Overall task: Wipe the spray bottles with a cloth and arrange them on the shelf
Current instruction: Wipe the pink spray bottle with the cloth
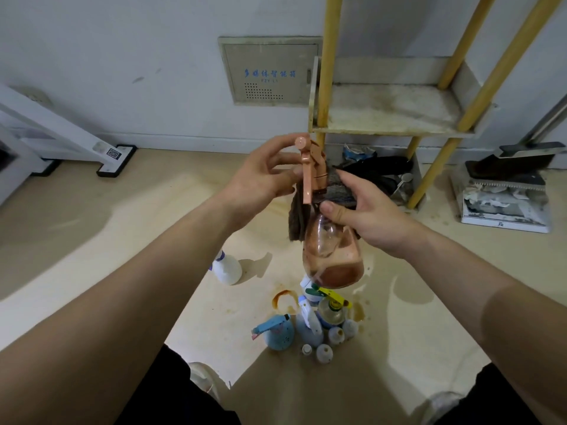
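Spray bottle (333, 253) up in mid-air, centre of view, cloth (337, 187) at its neck.

My read: clear rigid plastic body, brownish liquid pooled low, so bottom-heavy but fairly light. It looks smeared, so probably slick. Safest hold is the pink trigger head or the narrow neck, not the round belly. Cloth is soft and limp, one end hanging left of the neck. Left hand (260, 176) grips the trigger head with curled fingers. Right hand (365, 210) clasps the cloth round the neck, thumb on the bottle's shoulder. Shelf (389, 118) stands far right. More bottles (319, 323) cluster on the floor (153, 240), near.
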`<action>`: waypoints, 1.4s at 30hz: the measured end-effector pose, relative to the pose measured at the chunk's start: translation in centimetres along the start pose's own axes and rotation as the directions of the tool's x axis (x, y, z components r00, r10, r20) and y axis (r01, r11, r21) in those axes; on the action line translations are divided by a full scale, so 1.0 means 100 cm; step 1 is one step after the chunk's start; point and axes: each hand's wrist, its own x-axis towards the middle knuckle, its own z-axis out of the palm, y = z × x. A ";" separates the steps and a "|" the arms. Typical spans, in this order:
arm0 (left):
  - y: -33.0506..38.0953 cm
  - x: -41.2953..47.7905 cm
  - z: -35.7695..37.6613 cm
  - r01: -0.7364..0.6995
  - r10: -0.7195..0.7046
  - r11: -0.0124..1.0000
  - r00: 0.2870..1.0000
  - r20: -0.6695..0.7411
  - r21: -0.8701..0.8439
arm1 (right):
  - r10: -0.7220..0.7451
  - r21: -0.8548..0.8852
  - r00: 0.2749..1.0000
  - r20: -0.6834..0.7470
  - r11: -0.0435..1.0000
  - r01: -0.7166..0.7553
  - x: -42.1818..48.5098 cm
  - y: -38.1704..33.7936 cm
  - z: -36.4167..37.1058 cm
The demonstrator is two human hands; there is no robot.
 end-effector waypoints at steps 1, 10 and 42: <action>0.001 0.000 -0.001 -0.021 0.016 0.998 0.997 0.078 0.055 | 0.021 0.034 0.999 0.027 0.999 -0.022 -0.001 0.001 0.001; 0.012 0.003 0.004 -0.180 0.167 0.955 0.983 0.072 0.238 | 0.113 0.192 0.990 0.088 0.973 -0.128 -0.003 0.004 0.006; 0.000 0.019 -0.011 0.026 0.048 0.993 0.810 -0.585 0.118 | 0.072 -0.145 0.983 -0.168 0.985 -0.097 -0.025 0.028 0.033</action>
